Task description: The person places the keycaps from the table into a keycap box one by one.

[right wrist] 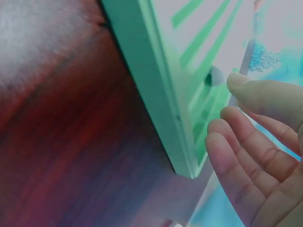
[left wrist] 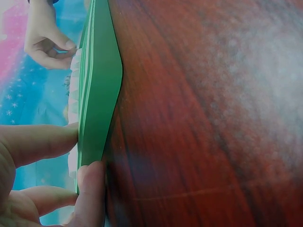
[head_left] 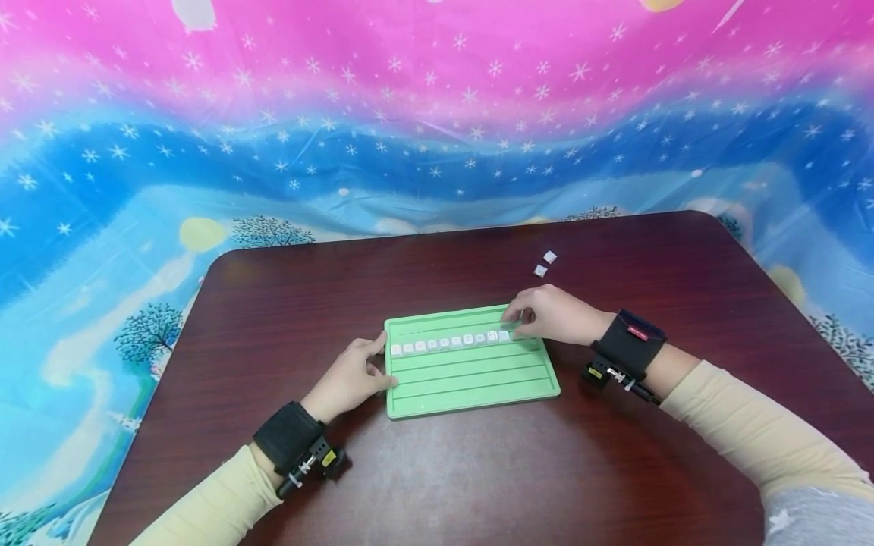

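Observation:
A light green ridged tray (head_left: pixel 471 379) lies on the table, with a row of small white marked tiles (head_left: pixel 444 343) along one of its grooves. At its left edge my left hand (head_left: pixel 351 377) grips the rim; in the left wrist view the thumb (left wrist: pixel 92 182) lies against the tray's side, the forefinger at its upper edge. My right hand (head_left: pixel 556 315) is over the tray's right part, its thumb beside the row's last tile (head_left: pixel 504 335). In the right wrist view, the right fingers (right wrist: pixel 222 151) are bent loosely, apart from the thumb, with a tile (right wrist: pixel 218 75) near the thumb tip.
Two loose white tiles, one nearer (head_left: pixel 541 270) and one farther (head_left: pixel 550 257), lie on the dark wood table (head_left: pixel 492 470) beyond the right hand. A patterned pink and blue cloth (head_left: pixel 410 136) hangs behind the table's far edge.

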A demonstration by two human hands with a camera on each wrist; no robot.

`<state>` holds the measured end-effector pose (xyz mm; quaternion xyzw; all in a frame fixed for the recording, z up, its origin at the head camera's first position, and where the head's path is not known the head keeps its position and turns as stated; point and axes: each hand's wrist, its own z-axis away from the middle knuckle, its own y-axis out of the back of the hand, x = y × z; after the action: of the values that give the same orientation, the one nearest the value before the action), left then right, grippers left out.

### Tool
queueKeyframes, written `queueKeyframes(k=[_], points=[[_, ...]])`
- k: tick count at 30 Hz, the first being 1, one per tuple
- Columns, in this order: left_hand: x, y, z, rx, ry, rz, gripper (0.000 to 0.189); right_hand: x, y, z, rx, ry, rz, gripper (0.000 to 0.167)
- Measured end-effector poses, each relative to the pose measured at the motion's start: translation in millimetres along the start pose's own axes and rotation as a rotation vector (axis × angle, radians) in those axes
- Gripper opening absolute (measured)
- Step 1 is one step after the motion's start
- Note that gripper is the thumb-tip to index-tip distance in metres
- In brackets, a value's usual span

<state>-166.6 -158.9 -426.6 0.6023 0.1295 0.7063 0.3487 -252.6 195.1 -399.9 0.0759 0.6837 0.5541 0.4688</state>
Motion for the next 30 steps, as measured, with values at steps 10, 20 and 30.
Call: queueKeyframes(k=[10, 20, 30], points=[[0.0, -1.1, 0.0, 0.003, -0.001, 0.001, 0.083, -0.3, 21.6, -4.2, 0.078, -0.025, 0.001, 0.03], [-1.1, -1.1, 1.9, -0.009, -0.011, 0.033, 0.083, 13.4, 35.0, -6.9, 0.158, -0.103, 0.028, 0.034], [-0.1, -0.7, 0.7, -0.011, -0.01, 0.023, 0.084, 41.6, 36.7, -7.9, 0.218, -0.188, 0.106, 0.034]])
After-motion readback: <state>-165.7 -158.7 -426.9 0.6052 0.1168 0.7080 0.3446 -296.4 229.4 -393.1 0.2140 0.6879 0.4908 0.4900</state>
